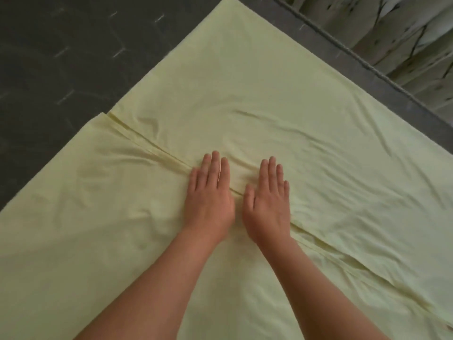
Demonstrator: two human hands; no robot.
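Note:
A pale yellow sheet (245, 94) lies spread flat over a dark surface, folded so that a hemmed edge (147, 149) runs diagonally from the left corner down to the right. My left hand (210, 192) lies flat on the sheet with straight fingers, palm down, across that hemmed edge. My right hand (268, 200) lies flat beside it, fingers straight, also pressing on the edge. The two hands are a small gap apart near the middle of the sheet. Soft wrinkles spread out to the right of the hands.
Dark grey mat or floor (61, 57) with short pale marks lies at the upper left. A grey border strip with a cord (367, 62) runs diagonally at the upper right, with pale patterned fabric (404, 25) beyond it.

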